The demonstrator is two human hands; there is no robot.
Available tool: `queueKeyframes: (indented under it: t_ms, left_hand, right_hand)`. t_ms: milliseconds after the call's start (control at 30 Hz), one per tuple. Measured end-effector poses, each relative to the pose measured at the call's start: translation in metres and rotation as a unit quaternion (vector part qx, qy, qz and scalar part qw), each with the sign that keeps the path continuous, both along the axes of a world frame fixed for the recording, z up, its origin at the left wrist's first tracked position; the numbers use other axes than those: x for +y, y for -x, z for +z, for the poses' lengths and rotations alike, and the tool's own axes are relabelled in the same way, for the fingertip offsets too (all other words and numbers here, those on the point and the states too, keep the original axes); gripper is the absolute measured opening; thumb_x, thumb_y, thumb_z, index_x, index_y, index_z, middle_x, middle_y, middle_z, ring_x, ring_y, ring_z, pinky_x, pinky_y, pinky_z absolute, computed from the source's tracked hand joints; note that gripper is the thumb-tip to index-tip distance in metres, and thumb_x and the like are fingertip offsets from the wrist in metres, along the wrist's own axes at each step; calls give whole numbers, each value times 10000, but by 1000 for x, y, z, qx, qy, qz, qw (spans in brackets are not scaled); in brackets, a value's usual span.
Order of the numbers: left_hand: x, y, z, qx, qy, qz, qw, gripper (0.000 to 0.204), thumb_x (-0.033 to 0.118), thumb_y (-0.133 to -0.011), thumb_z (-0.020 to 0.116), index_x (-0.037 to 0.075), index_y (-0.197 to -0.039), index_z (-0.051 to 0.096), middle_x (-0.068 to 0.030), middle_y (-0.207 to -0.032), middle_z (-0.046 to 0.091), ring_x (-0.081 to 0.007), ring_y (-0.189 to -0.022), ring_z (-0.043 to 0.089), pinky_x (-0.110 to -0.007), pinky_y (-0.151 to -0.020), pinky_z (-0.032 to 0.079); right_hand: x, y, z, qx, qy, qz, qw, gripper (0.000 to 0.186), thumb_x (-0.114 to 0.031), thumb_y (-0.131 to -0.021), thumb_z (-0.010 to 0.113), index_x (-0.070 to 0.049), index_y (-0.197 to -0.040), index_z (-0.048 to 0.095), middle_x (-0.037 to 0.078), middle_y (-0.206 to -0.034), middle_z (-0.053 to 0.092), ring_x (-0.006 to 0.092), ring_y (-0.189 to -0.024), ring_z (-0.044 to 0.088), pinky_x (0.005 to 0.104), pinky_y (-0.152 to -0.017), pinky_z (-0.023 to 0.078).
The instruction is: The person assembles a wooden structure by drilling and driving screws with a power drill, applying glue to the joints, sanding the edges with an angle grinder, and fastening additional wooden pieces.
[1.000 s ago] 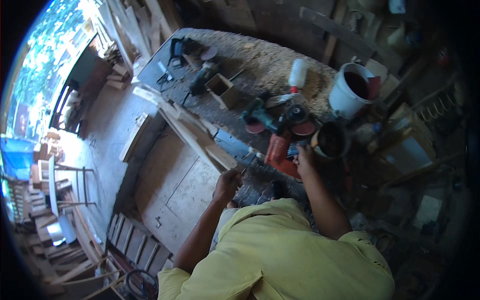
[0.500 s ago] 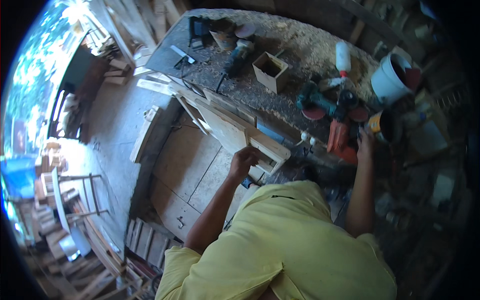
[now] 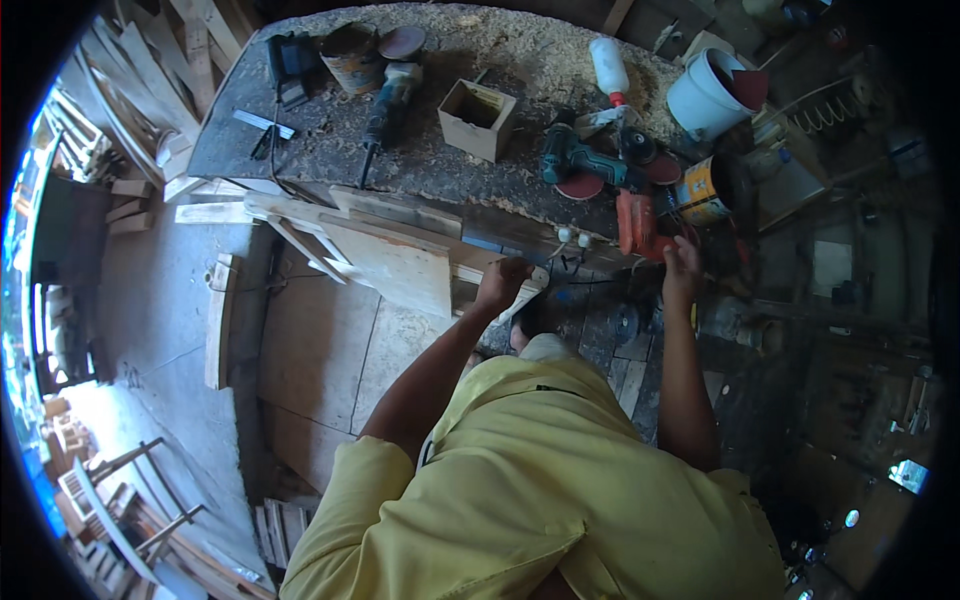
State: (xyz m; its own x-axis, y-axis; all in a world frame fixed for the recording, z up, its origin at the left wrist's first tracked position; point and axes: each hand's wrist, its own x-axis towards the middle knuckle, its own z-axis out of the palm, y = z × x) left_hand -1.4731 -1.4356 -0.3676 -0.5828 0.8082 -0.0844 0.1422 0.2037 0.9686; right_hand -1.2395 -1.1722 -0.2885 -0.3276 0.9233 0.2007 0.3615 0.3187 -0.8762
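"State the largest items first."
"The workbench [image 3: 225, 150], strewn with shavings. Below its front edge lies the wooden frame [image 3: 400, 262], pale, running from near the left corner toward mid-bench. The white bucket [image 3: 690, 108] stands at the right far corner. The red power tool [image 3: 636, 222] sits at the right end of the front edge."

"And your hands?"
"My left hand [image 3: 504, 285] is at the frame's right end, fingers curled; I cannot tell whether they grip it. My right hand [image 3: 682, 268] is beside the red tool, fingers loosely bent; contact unconfirmed."

"Progress?"
"A sheet covers part of the frame, and the end by my left hand stands open to view. I judge the piece assembled but only partly faced. No tool is visibly cutting or sanding. What remains, I cannot establish."

"Limits of inspection?"
"My left hand hides part of the frame's end. My right hand covers part of the red tool. The lower right is too dark to itemise."
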Motion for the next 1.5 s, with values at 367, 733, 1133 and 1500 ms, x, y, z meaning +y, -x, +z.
queueKeyframes:
  t_ms: [367,733,1133,1500]
  left_hand:
    - [32,-7,-15,190,135,-138,963,243,107,-898,538,72,-1096,674,-195,-1110,677,-404,-1063,634,-477,-886,516]
    - [36,9,-6,359,40,-264,895,379,137,-839,648,60,-1210,626,-140,-1167,659,-332,-1149,592,-437,-980,481]
    - [45,34,-23,292,289,-349,842,733,329,-659,884,147,-1304,589,-102,-1241,644,-316,-1206,572,-465,-1045,423]
    - [-15,6,-59,396,204,-394,804,718,458,-696,808,144,-1297,569,-125,-1182,622,-327,-1074,611,-483,-880,485]
  right_hand:
    - [-36,22,24,-42,131,87,987,294,-184,-931,684,-55,-1190,633,76,-1220,624,195,-1107,602,391,-954,482]
    - [8,153,80,-236,-294,257,890,457,-159,-846,676,-55,-1278,572,151,-1250,587,350,-1211,536,485,-1065,348]
    - [41,243,29,-515,-256,247,780,452,-179,-955,481,-78,-1394,519,180,-1122,686,328,-1100,630,466,-941,436]
    - [-32,155,159,-263,-50,266,926,712,-206,-795,753,-72,-1436,473,168,-1165,687,344,-1092,661,432,-892,527]
